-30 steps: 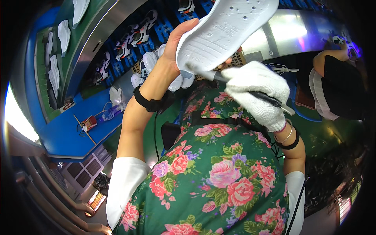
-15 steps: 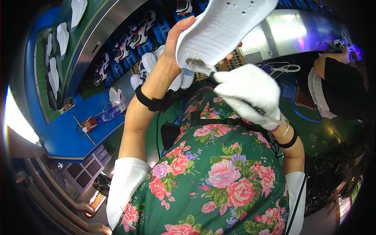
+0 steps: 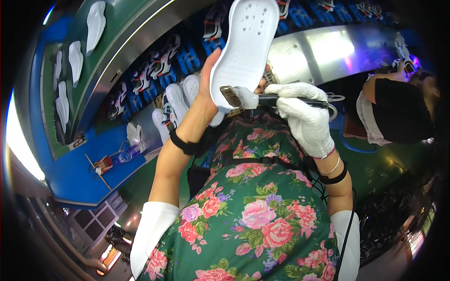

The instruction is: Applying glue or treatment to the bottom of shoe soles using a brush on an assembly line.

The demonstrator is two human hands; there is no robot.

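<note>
My bare left hand grips a white shoe sole by its edges and holds it up, inner face toward me, heel end down. Small holes dot the upper part of that face. In a white knitted glove, my right hand is closed round the black handle of a flat paintbrush. The brush's dark bristles lie over the heel end of the sole; whether they press on it I cannot tell. Behind my left wrist are several more white soles, partly hidden by my arm.
Further soles lie on a green surface at far left. A blue bench carries a clear bottle and a small red item. Shoes sit on blue holders behind a metal ledge. Another person is at right.
The sole has turned more upright and moved slightly left, its holed end now in view. My right hand has turned, so the brush lies nearly level, its handle pointing right.
</note>
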